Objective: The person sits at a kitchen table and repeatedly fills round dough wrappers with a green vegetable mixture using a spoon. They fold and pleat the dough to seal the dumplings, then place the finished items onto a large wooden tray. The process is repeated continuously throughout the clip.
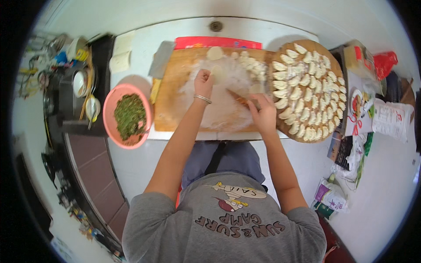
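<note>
My left hand (203, 82), with a bangle on its wrist, is closed on the edge of a thin round dough wrapper (216, 75) above the floured wooden board (169, 98). In my right hand (263, 113) is a slim wooden rolling pin (237, 97), its tip pointing left over the flour. A second flat wrapper (215, 53) lies near the board's far edge. To its right sits a group of small dough pieces (252, 65). Another pale disc (255, 89) is partly visible just beyond my right hand.
A round wooden board (277, 120) at right carries many folded dumplings (309, 81). At left stands a pink basin (108, 111) of chopped green filling (130, 114). A grey cleaver-like blade (161, 59) lies beside the board. A red strip (218, 42) runs behind it.
</note>
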A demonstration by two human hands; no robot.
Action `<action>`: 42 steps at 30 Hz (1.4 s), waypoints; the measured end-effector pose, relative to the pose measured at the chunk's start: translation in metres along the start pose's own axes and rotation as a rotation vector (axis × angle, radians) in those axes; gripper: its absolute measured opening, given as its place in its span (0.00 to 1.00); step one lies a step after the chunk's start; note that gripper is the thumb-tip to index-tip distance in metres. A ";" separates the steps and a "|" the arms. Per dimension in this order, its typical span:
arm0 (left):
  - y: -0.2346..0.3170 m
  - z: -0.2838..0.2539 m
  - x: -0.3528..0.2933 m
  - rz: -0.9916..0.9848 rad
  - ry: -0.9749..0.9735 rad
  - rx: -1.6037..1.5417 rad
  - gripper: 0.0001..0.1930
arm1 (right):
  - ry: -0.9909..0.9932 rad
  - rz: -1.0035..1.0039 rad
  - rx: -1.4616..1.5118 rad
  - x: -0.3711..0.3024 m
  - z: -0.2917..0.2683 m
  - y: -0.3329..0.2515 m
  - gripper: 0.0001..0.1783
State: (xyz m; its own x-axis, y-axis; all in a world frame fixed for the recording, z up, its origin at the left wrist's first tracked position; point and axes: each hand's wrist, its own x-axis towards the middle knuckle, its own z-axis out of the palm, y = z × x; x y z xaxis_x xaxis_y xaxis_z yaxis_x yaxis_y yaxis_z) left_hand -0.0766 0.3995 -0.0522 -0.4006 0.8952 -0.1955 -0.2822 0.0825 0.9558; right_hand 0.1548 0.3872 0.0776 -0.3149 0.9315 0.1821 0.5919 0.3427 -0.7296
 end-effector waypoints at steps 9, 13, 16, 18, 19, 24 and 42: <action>0.140 -0.119 -0.154 -0.143 0.257 -0.529 0.16 | -0.265 -0.266 0.043 -0.026 0.133 -0.121 0.10; 0.152 -0.193 -0.213 -0.113 0.332 -0.737 0.21 | -0.538 -0.468 0.026 -0.043 0.207 -0.185 0.09; 0.120 -0.256 -0.249 -0.148 0.375 -0.796 0.22 | -0.554 -0.700 -0.032 -0.055 0.275 -0.212 0.08; 0.116 -0.277 -0.267 -0.157 0.403 -0.806 0.23 | -0.665 -0.758 -0.205 -0.054 0.306 -0.227 0.07; 0.113 -0.286 -0.276 -0.164 0.410 -0.814 0.23 | -0.724 -0.788 -0.294 -0.055 0.322 -0.233 0.07; 0.105 -0.315 -0.300 -0.192 0.443 -0.816 0.23 | -0.861 -0.654 -0.579 -0.064 0.379 -0.239 0.04; 0.100 -0.367 -0.310 -0.155 0.513 -0.866 0.20 | -0.843 -0.566 -0.351 -0.082 0.382 -0.280 0.09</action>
State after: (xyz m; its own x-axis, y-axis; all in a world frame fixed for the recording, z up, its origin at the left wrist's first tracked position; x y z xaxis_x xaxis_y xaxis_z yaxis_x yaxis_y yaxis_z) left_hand -0.3006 -0.0310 0.0237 -0.5744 0.5886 -0.5688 -0.8150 -0.3461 0.4648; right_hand -0.2690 0.1686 0.0153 -0.9410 0.2881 -0.1774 0.3374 0.8389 -0.4271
